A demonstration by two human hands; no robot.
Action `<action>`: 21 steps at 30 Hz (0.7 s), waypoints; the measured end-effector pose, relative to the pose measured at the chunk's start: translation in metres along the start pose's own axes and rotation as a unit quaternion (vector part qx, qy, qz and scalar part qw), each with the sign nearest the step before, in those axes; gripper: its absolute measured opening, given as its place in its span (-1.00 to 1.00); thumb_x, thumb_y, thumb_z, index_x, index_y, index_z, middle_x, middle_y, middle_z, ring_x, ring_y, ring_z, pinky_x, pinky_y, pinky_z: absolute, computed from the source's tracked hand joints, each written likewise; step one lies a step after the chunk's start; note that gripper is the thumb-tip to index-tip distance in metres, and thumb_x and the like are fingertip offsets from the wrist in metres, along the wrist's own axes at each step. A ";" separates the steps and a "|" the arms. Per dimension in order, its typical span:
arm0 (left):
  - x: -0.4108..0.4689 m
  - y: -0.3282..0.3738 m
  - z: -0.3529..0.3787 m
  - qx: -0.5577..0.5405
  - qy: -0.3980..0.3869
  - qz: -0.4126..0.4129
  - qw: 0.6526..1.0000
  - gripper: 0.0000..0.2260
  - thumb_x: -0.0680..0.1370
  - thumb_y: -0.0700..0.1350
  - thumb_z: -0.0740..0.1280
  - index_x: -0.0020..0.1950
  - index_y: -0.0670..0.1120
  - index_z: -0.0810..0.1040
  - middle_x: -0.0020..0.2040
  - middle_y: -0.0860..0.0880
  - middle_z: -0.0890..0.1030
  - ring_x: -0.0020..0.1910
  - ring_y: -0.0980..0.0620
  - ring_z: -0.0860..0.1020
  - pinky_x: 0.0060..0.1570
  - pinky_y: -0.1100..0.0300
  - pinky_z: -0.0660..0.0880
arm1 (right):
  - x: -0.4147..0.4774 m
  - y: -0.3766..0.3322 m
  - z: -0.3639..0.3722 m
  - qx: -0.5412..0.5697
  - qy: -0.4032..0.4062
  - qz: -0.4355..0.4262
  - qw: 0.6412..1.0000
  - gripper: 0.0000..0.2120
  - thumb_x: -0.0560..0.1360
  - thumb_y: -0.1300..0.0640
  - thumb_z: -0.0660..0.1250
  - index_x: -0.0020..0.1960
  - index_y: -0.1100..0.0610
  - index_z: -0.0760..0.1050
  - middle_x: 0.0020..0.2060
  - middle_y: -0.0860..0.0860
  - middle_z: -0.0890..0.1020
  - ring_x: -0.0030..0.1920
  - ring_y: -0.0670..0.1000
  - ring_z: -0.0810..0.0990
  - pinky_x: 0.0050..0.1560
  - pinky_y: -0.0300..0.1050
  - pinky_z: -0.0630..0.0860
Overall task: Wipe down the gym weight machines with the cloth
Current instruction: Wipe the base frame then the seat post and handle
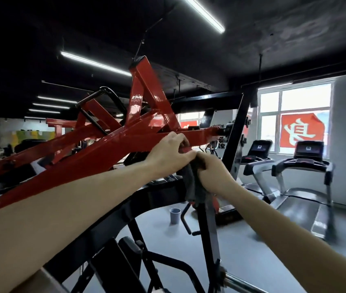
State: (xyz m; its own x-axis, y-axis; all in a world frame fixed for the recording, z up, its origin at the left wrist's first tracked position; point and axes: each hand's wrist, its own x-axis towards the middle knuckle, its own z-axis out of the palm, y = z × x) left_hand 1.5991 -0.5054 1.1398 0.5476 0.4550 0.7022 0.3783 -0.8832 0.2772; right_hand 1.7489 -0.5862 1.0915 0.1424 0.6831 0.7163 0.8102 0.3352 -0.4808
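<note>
Head | left fingers (178, 141) grip red bar (104, 149) | right fingers (202, 164) clutch cloth (191, 183) | treadmills (303, 166) beyond

The grey floor (244, 252) carries a small grey bucket (175, 215), two treadmills (301, 168) by the window, and the red-and-black weight machine (113, 142).

Machine arm (96, 149) glossy red, frame (155, 197) blk. Cloth (190, 182) dk grey, cup (175, 215) grey-blue. Banner (301, 132) red w/ white character; treadmills (303, 163) blk & silver.
</note>
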 end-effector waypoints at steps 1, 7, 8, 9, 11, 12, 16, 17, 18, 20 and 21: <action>0.000 0.000 0.003 -0.038 -0.037 0.008 0.999 -0.79 0.53 0.10 0.41 0.11 0.08 0.56 0.11 0.12 0.51 0.09 0.11 0.54 0.16 0.06 0.55 | -0.001 0.004 -0.009 -0.006 -0.044 0.021 0.999 -0.64 0.48 0.40 0.22 0.06 0.04 0.63 -0.15 -0.02 0.72 -0.09 -0.04 0.70 0.02 0.02 0.67; -0.021 0.002 0.028 -0.181 -0.245 -0.048 0.951 -0.59 0.48 -0.27 0.48 0.30 -0.05 0.55 0.14 -0.09 0.67 0.15 -0.04 0.65 0.16 0.09 0.62 | -0.007 -0.008 -0.045 -0.089 -0.202 -0.014 0.975 -0.47 0.53 0.45 0.15 0.28 0.00 0.63 0.09 -0.11 0.69 0.09 -0.13 0.63 0.16 -0.18 0.59; -0.024 0.004 0.032 -0.186 -0.247 -0.046 0.950 -0.57 0.46 -0.30 0.48 0.30 -0.06 0.54 0.15 -0.12 0.67 0.15 -0.06 0.65 0.16 0.09 0.62 | -0.006 -0.010 -0.048 -0.104 -0.224 -0.005 0.969 -0.48 0.52 0.44 0.15 0.25 0.00 0.64 0.06 -0.10 0.68 0.07 -0.09 0.64 0.13 -0.11 0.61; -0.026 0.006 0.034 -0.195 -0.249 -0.051 0.947 -0.56 0.45 -0.31 0.48 0.30 -0.07 0.54 0.16 -0.13 0.67 0.15 -0.06 0.66 0.15 0.09 0.62 | -0.005 -0.010 -0.050 -0.114 -0.235 0.003 0.965 -0.49 0.51 0.44 0.14 0.23 0.00 0.64 0.04 -0.09 0.68 0.05 -0.07 0.64 0.10 -0.06 0.62; -0.028 0.009 0.033 -0.200 -0.259 -0.069 0.942 -0.59 0.47 -0.31 0.47 0.29 -0.09 0.56 0.15 -0.14 0.68 0.12 -0.03 0.66 0.17 0.11 0.61 | -0.005 -0.010 -0.051 -0.119 -0.247 0.014 0.962 -0.51 0.48 0.43 0.16 0.17 -0.02 0.64 0.00 -0.08 0.68 0.02 -0.04 0.65 0.07 0.00 0.64; -0.028 0.009 0.030 -0.190 -0.272 -0.080 0.940 -0.63 0.49 -0.29 0.46 0.28 -0.10 0.57 0.15 -0.14 0.68 0.12 -0.03 0.67 0.19 0.10 0.60 | -0.005 -0.010 -0.051 -0.115 -0.241 0.015 0.964 -0.54 0.48 0.41 0.19 0.14 -0.03 0.63 -0.01 -0.08 0.68 0.01 -0.04 0.66 0.07 0.03 0.66; -0.029 -0.004 0.025 -0.120 -0.330 -0.105 0.930 -0.77 0.54 -0.13 0.47 0.18 -0.11 0.66 0.10 -0.11 0.71 0.12 -0.04 0.68 0.20 0.09 0.62 | -0.001 0.003 -0.044 -0.085 -0.101 0.020 0.991 -0.74 0.48 0.30 0.45 0.07 0.01 0.61 -0.05 -0.06 0.68 -0.02 -0.06 0.67 0.13 0.07 0.64; -0.030 -0.007 0.026 -0.107 -0.330 -0.108 0.932 -0.79 0.56 -0.07 0.48 0.17 -0.08 0.68 0.07 -0.06 0.72 0.07 0.02 0.68 0.12 0.18 0.62 | -0.001 0.007 -0.039 -0.058 -0.039 0.020 0.997 -0.74 0.45 0.25 0.52 0.06 0.00 0.61 -0.07 -0.07 0.69 -0.03 -0.06 0.69 0.13 0.06 0.65; -0.028 -0.011 0.027 -0.104 -0.316 -0.108 0.937 -0.82 0.57 -0.02 0.48 0.13 -0.05 0.69 0.02 0.00 0.72 0.00 0.08 0.66 0.03 0.25 0.60 | -0.003 0.010 -0.035 -0.015 0.020 0.023 0.999 -0.72 0.42 0.21 0.56 0.07 -0.01 0.61 -0.09 -0.08 0.71 -0.05 -0.06 0.70 0.12 0.04 0.66; -0.023 -0.015 0.028 -0.138 -0.260 -0.095 0.951 -0.90 0.59 -0.02 0.46 0.02 -0.03 0.70 -0.18 0.12 0.68 -0.16 0.18 0.60 -0.12 0.33 0.50 | -0.008 0.009 -0.029 0.092 0.073 0.046 0.992 -0.67 0.41 0.12 0.62 0.12 0.02 0.61 -0.08 -0.06 0.73 -0.05 -0.09 0.73 0.08 -0.07 0.68; -0.020 -0.016 0.028 -0.165 -0.230 -0.089 0.955 -0.93 0.61 -0.07 0.45 0.00 -0.04 0.70 -0.26 0.16 0.64 -0.23 0.22 0.57 -0.17 0.36 0.46 | -0.010 0.008 -0.027 0.131 0.053 0.072 0.987 -0.64 0.41 0.07 0.64 0.13 0.03 0.61 -0.07 -0.06 0.74 -0.05 -0.10 0.73 0.04 -0.13 0.67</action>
State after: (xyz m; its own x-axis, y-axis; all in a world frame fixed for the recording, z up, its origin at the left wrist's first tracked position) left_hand 1.6032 -0.4970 1.1025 0.7956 0.5359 0.2825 0.2817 -0.7401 0.6107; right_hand 1.7694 -0.6081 1.0944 0.3148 0.6690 0.6733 0.6042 0.4059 -0.6858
